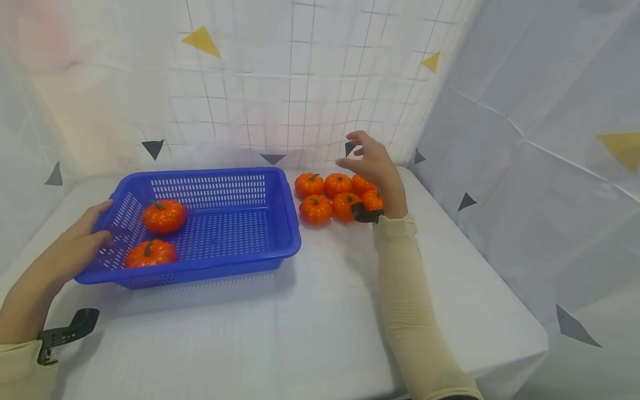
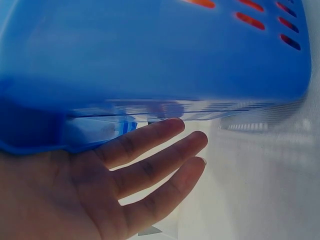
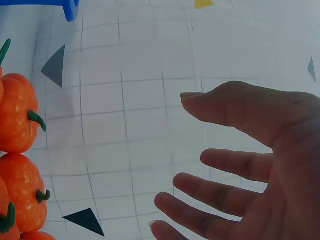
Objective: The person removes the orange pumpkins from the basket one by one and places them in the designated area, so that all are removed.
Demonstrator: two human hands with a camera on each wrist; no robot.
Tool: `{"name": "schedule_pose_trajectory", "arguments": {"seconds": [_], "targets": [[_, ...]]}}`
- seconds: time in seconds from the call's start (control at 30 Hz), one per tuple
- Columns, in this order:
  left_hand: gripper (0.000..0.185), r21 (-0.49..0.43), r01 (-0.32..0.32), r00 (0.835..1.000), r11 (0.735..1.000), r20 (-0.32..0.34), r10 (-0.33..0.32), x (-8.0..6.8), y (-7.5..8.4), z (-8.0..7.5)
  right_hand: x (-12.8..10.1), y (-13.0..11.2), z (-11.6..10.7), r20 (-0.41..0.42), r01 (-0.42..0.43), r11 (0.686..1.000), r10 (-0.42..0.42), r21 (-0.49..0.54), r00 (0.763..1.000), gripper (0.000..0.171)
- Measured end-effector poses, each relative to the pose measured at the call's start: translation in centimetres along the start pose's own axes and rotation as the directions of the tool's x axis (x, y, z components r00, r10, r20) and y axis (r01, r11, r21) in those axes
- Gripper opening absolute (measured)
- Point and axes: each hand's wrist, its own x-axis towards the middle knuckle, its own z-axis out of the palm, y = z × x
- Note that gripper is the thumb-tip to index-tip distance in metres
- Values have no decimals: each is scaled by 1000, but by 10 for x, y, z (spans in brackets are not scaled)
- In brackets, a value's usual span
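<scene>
A blue plastic basket (image 1: 230, 261) with slotted walls sits on the table at left, two small orange pumpkins (image 1: 165, 216) lying in its left part. My left hand (image 1: 75, 250) holds the basket's left end, thumb over the rim on the inner side. In the left wrist view three fingers (image 2: 165, 165) stretch out below the basket's wall. Raised over the table's far right part, my right hand (image 1: 372, 158) has its fingers spread and nothing between them. Several more pumpkins (image 1: 316, 210) with green stems stand in two rows below and left of it, partly hidden by my right wrist.
A white cloth covers the table (image 1: 200, 344). Behind it hangs a white sheet (image 1: 260, 83) with grid lines and triangles, and a similar sheet (image 1: 540, 166) hangs along the right side. Black straps (image 1: 70, 333) circle both wrists.
</scene>
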Motion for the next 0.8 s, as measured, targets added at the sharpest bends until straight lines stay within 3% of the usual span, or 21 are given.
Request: {"name": "schedule_pose_trajectory", "arguments": {"seconds": [0.4, 0.63, 0.8], "targets": [[74, 7, 11, 1000, 1000, 6, -11, 1, 0, 0, -9, -35, 13, 4, 144, 989, -144, -24, 990, 65], [75, 1, 19, 1000, 1000, 7, -19, 3, 2, 0, -13, -68, 29, 42, 303, 953, -304, 29, 952, 63], [75, -2, 29, 1000, 1000, 4, -29, 1, 2, 0, -12, -91, 45, 110, 358, 932, -363, 62, 925, 64]]}}
